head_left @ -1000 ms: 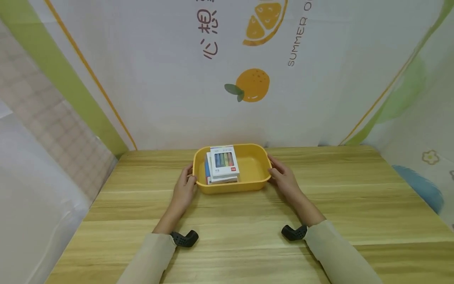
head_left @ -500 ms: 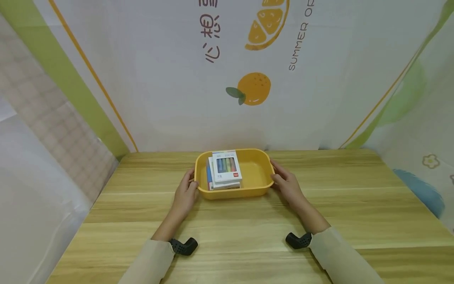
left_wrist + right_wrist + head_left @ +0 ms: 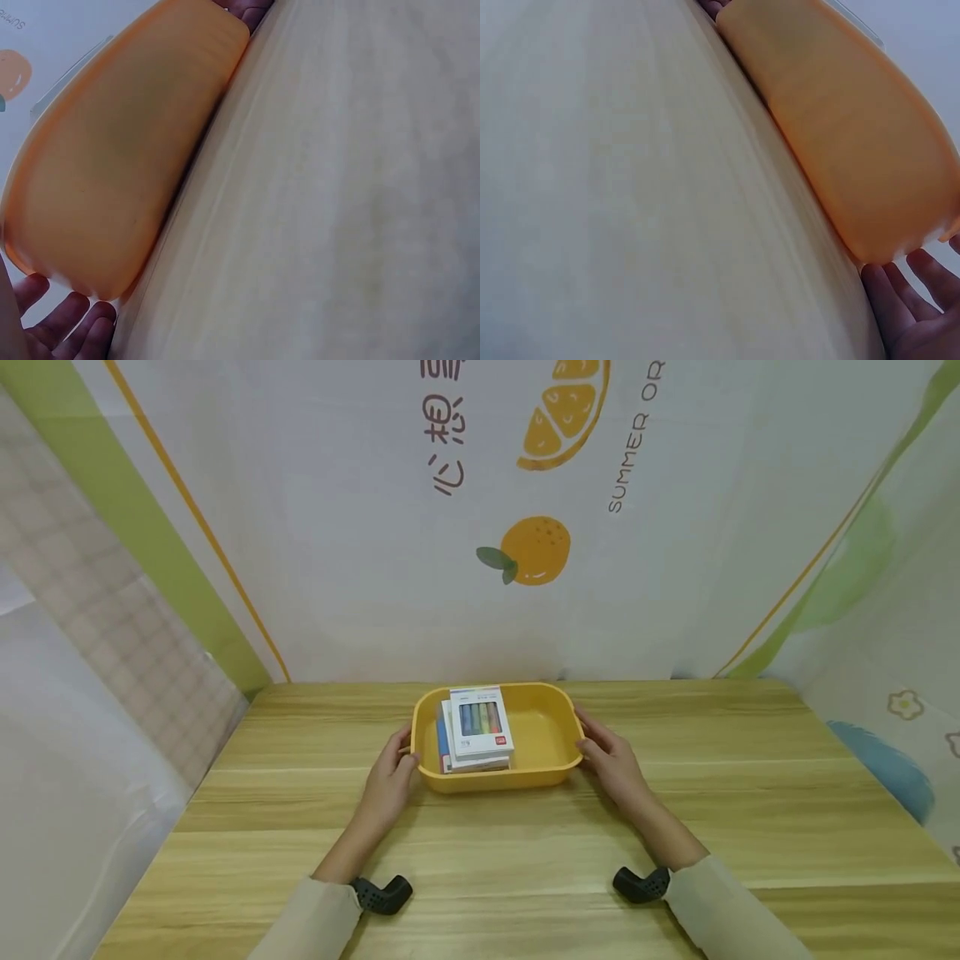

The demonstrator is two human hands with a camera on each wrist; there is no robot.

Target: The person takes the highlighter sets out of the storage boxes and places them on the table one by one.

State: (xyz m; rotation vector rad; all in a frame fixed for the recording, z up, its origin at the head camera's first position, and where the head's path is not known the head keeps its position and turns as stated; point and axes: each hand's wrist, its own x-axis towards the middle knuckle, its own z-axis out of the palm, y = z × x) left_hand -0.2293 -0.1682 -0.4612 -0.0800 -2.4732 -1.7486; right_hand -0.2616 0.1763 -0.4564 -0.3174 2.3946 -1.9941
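Note:
A yellow plastic basket (image 3: 543, 735) with rounded corners sits on the wooden table, near its far edge. Inside, on the left, lies a small stack; on top is a white box (image 3: 480, 745) whose window shows coloured sticks. Another white box and a blue-edged item peek out below it. My left hand (image 3: 388, 781) holds the basket's left end, thumb at the rim. At the opposite end my right hand (image 3: 613, 768) grips it the same way. In the left wrist view, fingertips (image 3: 71, 300) touch the basket's outer wall.
The wooden table (image 3: 495, 877) extends toward me and to both sides. A white printed cloth (image 3: 360, 568) hangs right behind its far edge. Beyond the table's right edge is a blue rounded thing (image 3: 885, 768). Each wrist wears a black device (image 3: 386, 893).
Both hands have drawn the basket slightly toward me, with the boxes inside it. The head view has also shifted a little.

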